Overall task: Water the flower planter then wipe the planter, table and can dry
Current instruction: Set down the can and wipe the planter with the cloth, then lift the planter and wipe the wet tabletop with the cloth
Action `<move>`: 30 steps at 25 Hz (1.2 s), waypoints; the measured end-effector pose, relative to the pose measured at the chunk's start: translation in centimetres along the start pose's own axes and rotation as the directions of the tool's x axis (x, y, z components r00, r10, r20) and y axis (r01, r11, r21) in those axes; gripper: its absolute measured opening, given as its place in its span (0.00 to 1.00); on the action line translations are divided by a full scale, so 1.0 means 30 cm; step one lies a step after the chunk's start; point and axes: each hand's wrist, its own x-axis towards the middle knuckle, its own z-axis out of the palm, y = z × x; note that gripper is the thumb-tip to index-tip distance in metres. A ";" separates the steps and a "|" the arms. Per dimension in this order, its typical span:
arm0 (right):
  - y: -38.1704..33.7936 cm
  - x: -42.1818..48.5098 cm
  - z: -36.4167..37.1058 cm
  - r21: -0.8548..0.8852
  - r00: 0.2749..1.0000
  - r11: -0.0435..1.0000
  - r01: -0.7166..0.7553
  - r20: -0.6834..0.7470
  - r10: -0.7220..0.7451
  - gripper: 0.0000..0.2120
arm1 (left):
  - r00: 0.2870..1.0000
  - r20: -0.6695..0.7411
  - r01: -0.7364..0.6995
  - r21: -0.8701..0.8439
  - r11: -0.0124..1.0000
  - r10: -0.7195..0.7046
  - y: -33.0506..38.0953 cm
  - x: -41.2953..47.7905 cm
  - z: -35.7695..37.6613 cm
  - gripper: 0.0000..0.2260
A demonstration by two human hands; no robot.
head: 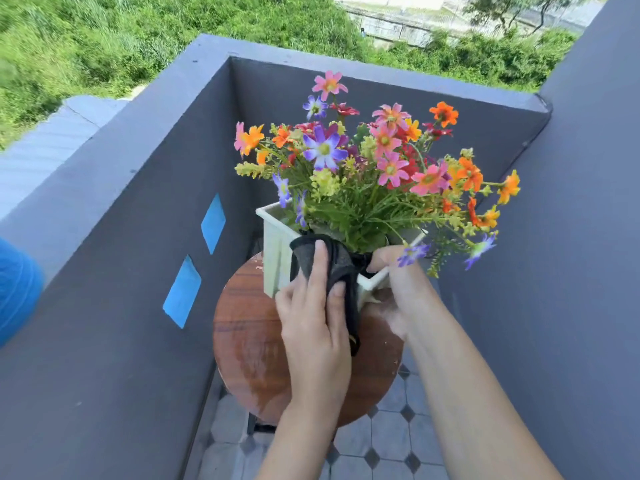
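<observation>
Setting: outdoor balcony corner enclosed by a dark grey parapet wall [121, 237]; green vegetation [104, 39] fills the top of the frame beyond it. Floor tiles [391, 441], pale with small dark diamonds, show at the bottom centre.

Surface: round wooden table [242, 334], reddish-brown, stands in the centre-lower part of the frame. A pale, glossy sheen lies across its near-left portion.

Task item: white rectangular planter [275, 251] stands on the far part of the table, one corner turned toward the camera. Flowers [381, 161] in pink, orange, purple, red and yellow-green rise from it and spread to the upper right, overhanging the rim.

Cloth [341, 268]: dark grey, draped over the planter's near rim and hanging down its left-facing side, the lower end trailing just above the table.

Left hand [311, 317]: fingers extended and laid flat on the cloth, pressing it against the planter's side wall. Not clenched; no curl round the cloth visible.

Right hand [398, 282]: fingers curled over the planter's rim at the near-right corner, grasping it, with the palm against the outer wall below. Fingertips are partly hidden by leaves and cloth.

Other: two blue diamond-shaped patches, one [213, 223] above the other [182, 292], sit on the left wall. A blurred blue object [17, 289] intrudes at the left edge; cannot tell what it is.
</observation>
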 end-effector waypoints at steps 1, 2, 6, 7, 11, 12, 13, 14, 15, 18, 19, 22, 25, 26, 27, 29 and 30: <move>-0.002 0.007 -0.003 0.002 1.000 1.000 0.012 0.018 -0.012 0.05 | 1.000 -0.002 -0.017 0.008 1.000 0.017 0.000 -0.015 0.012 0.21; -0.005 0.009 -0.005 0.005 0.999 1.000 0.019 0.042 -0.020 0.06 | 0.999 -0.005 -0.039 0.013 0.999 0.039 0.002 -0.027 0.019 0.21; -0.014 0.027 -0.033 0.005 0.997 0.999 0.052 0.053 -0.052 0.15 | 0.989 -0.033 -0.140 0.080 0.987 0.143 0.014 -0.013 0.029 0.21; -0.020 0.025 -0.046 0.012 0.997 0.998 0.054 0.059 -0.055 0.12 | 0.992 -0.066 -0.104 0.084 0.991 0.110 0.017 0.013 0.030 0.22; -0.092 -0.030 -0.101 0.056 0.989 0.990 0.133 0.056 -0.136 0.16 | 0.986 -0.082 0.152 0.120 0.981 -0.143 -0.018 0.129 0.012 0.20; -0.116 -0.038 -0.123 0.069 0.986 0.985 0.159 0.040 -0.162 0.17 | 0.948 -0.085 0.311 0.065 0.948 -0.306 -0.036 0.140 -0.001 0.19; -0.139 -0.050 -0.145 0.087 0.982 0.979 0.183 0.025 -0.186 0.17 | 0.845 -0.087 0.513 -0.148 0.845 -0.528 -0.047 0.148 -0.023 0.16; -0.162 -0.058 -0.166 0.085 0.978 0.974 0.208 0.018 -0.210 0.15 | 0.706 -0.014 0.625 -0.456 0.633 -0.708 -0.056 0.156 -0.054 0.14; -0.180 -0.062 -0.185 0.083 0.974 0.971 0.225 0.011 -0.227 0.12 | 0.575 0.149 0.655 -0.673 0.344 -0.804 -0.067 0.160 -0.092 0.14; -0.201 -0.043 -0.235 0.027 0.965 0.965 0.262 -0.032 -0.261 0.13 | 0.529 0.461 0.652 -0.758 -0.006 -0.712 -0.099 0.150 -0.207 0.16; -0.203 -0.029 -0.247 0.002 0.961 0.962 0.273 -0.052 -0.273 0.14 | 0.531 0.505 0.724 -0.688 0.055 -0.680 -0.102 0.149 -0.228 0.19; -0.189 0.009 -0.276 -0.041 0.954 0.961 0.274 -0.114 -0.277 0.14 | 0.522 0.563 0.852 -0.374 0.366 -0.641 -0.111 0.167 -0.242 0.21; -0.161 0.038 -0.296 -0.082 0.950 0.963 0.258 -0.162 -0.268 0.15 | 0.678 0.481 0.574 0.126 0.809 -0.556 -0.070 0.178 -0.213 0.15; -0.157 0.046 -0.300 -0.103 0.949 0.962 0.255 -0.167 -0.269 0.16 | 0.711 0.512 0.362 0.320 0.876 -0.481 -0.065 0.153 -0.192 0.16; -0.154 0.050 -0.301 -0.109 0.947 0.961 0.254 -0.173 -0.270 0.16 | 0.704 0.566 0.142 0.480 0.866 -0.429 -0.067 0.110 -0.167 0.19; -0.152 0.062 -0.303 -0.128 0.940 0.955 0.267 -0.183 -0.287 0.12 | 0.547 0.705 -0.173 0.622 0.764 -0.450 -0.072 -0.021 -0.107 0.25; -0.155 0.056 -0.299 -0.136 0.936 0.951 0.277 -0.187 -0.299 0.08 | 0.455 0.757 -0.290 0.623 0.726 -0.468 -0.075 -0.094 -0.087 0.31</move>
